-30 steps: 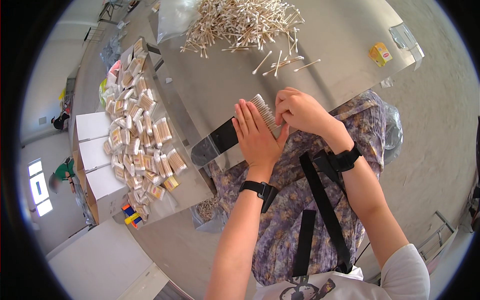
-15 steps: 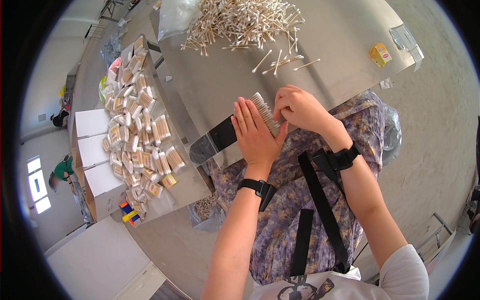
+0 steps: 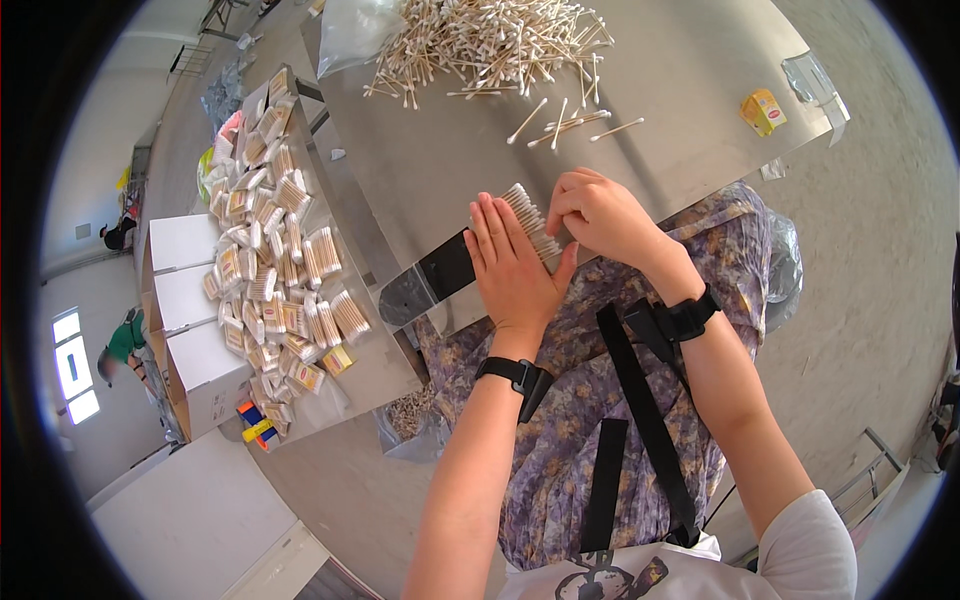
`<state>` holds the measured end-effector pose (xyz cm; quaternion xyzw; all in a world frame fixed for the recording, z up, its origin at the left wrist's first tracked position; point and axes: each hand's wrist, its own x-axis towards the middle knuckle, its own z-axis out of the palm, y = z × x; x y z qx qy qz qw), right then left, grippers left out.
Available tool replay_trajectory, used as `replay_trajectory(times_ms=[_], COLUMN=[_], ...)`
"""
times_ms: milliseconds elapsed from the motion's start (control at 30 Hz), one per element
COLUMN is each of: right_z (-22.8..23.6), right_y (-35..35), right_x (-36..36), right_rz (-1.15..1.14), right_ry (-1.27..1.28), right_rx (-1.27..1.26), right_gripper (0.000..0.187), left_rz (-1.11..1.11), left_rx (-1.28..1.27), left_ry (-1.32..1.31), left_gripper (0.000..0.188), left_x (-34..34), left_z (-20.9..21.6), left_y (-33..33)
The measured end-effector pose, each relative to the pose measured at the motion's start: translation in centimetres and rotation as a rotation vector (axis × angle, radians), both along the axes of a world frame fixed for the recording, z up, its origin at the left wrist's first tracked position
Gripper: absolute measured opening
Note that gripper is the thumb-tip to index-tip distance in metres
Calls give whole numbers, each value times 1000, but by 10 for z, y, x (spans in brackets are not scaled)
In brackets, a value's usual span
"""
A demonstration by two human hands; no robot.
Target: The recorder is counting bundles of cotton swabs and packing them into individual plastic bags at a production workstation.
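Note:
A row of cotton swabs [image 3: 530,222] lies side by side at the near edge of the metal table, white tips toward the right. Flat across them rests my left hand [image 3: 513,262], fingers stretched out and thumb apart, covering their other ends. Just right of the tips, my right hand [image 3: 600,215] is closed, its fingers curled and pressed together. Whatever it may hold is hidden by the fingers. From under my left hand a dark flat strip [image 3: 447,268] sticks out to the left, with clear plastic at its end.
A big heap of loose swabs [image 3: 490,45] fills the table's far side, beside a clear bag [image 3: 352,35]. A yellow small box [image 3: 762,112] stands at the right. Many packed swab bundles [image 3: 270,290] cover the left table, near a white carton [image 3: 205,355]. A person [image 3: 125,345] bends in the background.

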<state>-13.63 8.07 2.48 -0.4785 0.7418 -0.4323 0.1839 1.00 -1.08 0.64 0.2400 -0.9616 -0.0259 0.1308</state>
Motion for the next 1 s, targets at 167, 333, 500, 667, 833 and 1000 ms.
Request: replay_trajectory(times_ms=[167,333,500,667,833,1000], right_z=[-2,-6,0,-3,-8,-5], right_y=[-2,-5,-4,-8,-11,-10], right_x=[1,1,4,5,5,5], right_rz=[-29,-90,-59,-130,-125,-109], right_ry=[-9,42,67,89,128,128], right_rx=[-12,-54,3,-83,-96,-95], right_gripper=[15,14,13,11,11,11], left_rz=[1,0,3,5,8,5], left_rx=[-4,-1,3,5,24,21], left_ry=[-8,-14,-12,-9,-30,-18], left_gripper=[93,94,94,94,97,95], left_x=[0,0,0,0,0,0], left_z=[0,0,0,0,-1,0], left_y=[0,0,0,0,0,0])
